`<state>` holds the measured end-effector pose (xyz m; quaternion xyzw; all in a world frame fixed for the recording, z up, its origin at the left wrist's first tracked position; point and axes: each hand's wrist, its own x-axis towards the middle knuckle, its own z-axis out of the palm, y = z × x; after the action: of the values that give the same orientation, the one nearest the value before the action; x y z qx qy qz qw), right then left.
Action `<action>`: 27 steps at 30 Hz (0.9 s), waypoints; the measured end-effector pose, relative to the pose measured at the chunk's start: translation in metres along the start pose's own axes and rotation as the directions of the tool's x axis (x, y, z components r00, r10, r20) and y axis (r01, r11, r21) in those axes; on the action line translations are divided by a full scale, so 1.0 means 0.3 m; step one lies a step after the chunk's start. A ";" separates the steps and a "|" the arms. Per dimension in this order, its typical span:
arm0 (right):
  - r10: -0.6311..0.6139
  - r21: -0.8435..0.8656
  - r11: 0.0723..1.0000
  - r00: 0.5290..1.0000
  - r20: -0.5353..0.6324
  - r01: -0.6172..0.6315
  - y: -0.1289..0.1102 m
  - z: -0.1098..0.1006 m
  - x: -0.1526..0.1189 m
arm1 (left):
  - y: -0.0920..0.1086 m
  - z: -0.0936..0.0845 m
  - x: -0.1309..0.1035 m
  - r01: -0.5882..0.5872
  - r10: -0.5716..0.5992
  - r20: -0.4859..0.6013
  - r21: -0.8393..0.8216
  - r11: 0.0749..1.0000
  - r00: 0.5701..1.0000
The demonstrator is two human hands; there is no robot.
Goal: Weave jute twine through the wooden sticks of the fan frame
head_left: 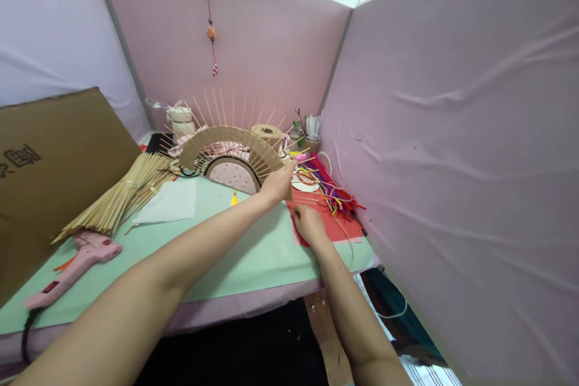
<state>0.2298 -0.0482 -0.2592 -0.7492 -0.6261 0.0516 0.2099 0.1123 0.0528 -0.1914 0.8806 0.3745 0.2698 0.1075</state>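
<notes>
A fan-shaped piece (233, 134) made of a woven brown band and thin wooden sticks stands upright on the table, its sticks fanning outward. At its base is a half-round panel (233, 175) of pink dotted cloth with a dark rim. My left hand (277, 184) grips the right end of the band. Just below that end, over red sheets (332, 217), my right hand (308, 223) is closed; its fingertips are too small to show what they hold, if anything. A yellow tassel (234, 198) lies below the panel.
Bundled wooden sticks (117, 193), a white cloth (169, 202) and a pink glue gun (75, 265) lie left. Colourful fuzzy stems (335, 190) lie right. A tape roll (266, 131) is behind the band. Cardboard (58, 163) leans left; a partition (452, 132) stands right.
</notes>
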 end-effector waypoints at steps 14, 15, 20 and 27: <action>0.103 0.373 0.927 0.943 -0.317 0.024 -0.088 0.009 0.124 | 0.011 -0.011 -0.012 0.009 -0.009 0.020 0.019 1.000 1.000; 0.097 0.378 0.925 0.937 -0.334 0.039 -0.085 0.018 0.128 | 0.009 -0.008 -0.013 0.011 -0.011 0.023 0.025 1.000 1.000; 0.054 0.244 0.969 0.932 -0.360 0.038 -0.086 0.023 0.106 | 0.010 -0.004 -0.024 0.013 -0.015 0.029 0.046 0.999 0.999; 0.000 0.143 0.988 0.936 -0.351 0.053 -0.111 0.046 0.075 | 0.011 -0.018 -0.025 0.040 -0.040 -0.003 0.078 0.996 0.999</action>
<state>0.1994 -0.0189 -0.2548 -0.7199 -0.5831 -0.0385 0.3746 0.1071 0.0452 -0.1884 0.8762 0.4025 0.2535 0.0780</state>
